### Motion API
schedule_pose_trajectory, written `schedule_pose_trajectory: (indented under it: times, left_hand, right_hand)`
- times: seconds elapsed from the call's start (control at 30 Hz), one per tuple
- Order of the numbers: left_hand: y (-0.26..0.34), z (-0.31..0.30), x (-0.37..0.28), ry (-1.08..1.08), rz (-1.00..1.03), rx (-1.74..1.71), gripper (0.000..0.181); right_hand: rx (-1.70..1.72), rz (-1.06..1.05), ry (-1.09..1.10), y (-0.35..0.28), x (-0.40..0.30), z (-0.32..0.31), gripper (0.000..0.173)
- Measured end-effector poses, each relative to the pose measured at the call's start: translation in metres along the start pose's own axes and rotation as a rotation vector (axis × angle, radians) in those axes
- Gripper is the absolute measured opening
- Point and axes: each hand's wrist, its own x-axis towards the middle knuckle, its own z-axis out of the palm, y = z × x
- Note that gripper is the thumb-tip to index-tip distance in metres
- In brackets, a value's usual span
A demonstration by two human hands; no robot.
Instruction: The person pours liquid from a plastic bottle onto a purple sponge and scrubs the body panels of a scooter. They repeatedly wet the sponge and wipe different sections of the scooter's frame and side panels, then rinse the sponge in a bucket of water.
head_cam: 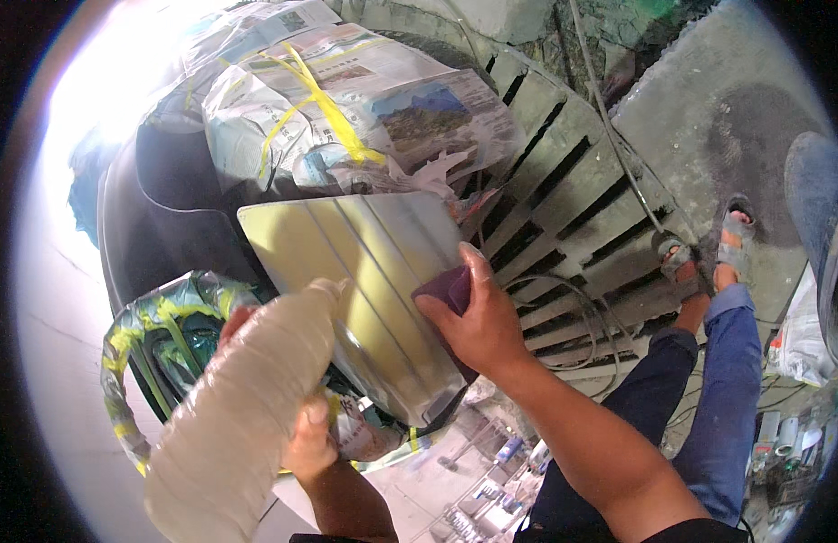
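My left hand [312,434] grips a large ribbed plastic bottle [235,400] of cloudy, whitish liquid, partly hiding the fingers. The bottle is tilted, its narrow mouth over a ribbed panel [364,271]. That panel is patchy yellow and grey, with several long grooves and a wet-looking sheen near its lower end. At the panel's right edge, my right hand [490,326] holds a dark purple pad [449,288], pinched between thumb and fingers. Whether the pad presses on the surface cannot be told.
Newspaper [425,122] with yellow tape [324,102] covers a bulky part behind the panel. A ring-shaped part [123,353] is wrapped in film and tape. Slatted floor grating [568,170], a hose [588,326] and a person's sandalled foot [734,231] are at right.
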Motion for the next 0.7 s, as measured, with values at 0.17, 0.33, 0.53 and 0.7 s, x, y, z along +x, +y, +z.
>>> schedule_pose_trajectory:
  times: [0.17, 0.33, 0.53, 0.7]
  left_hand:
    - [-0.005, 0.0, 0.006, -0.049, -0.033, 0.052, 0.084]
    - [0.002, -0.008, 0.005, -0.062, -0.085, 0.116, 0.081]
    - [-0.001, -0.011, 0.009, -0.088, -0.13, 0.138, 0.078]
    - [0.002, -0.015, 0.014, -0.101, -0.152, 0.153, 0.076]
  right_hand:
    - [-0.105, -0.03, 0.052, -0.006, 0.003, 0.006, 0.086]
    - [-0.121, -0.153, 0.118, -0.036, 0.048, 0.022, 0.08]
    - [-0.102, -0.056, 0.057, -0.026, 0.026, 0.019, 0.084]
    - [-0.132, -0.086, 0.097, -0.026, 0.028, 0.02, 0.084]
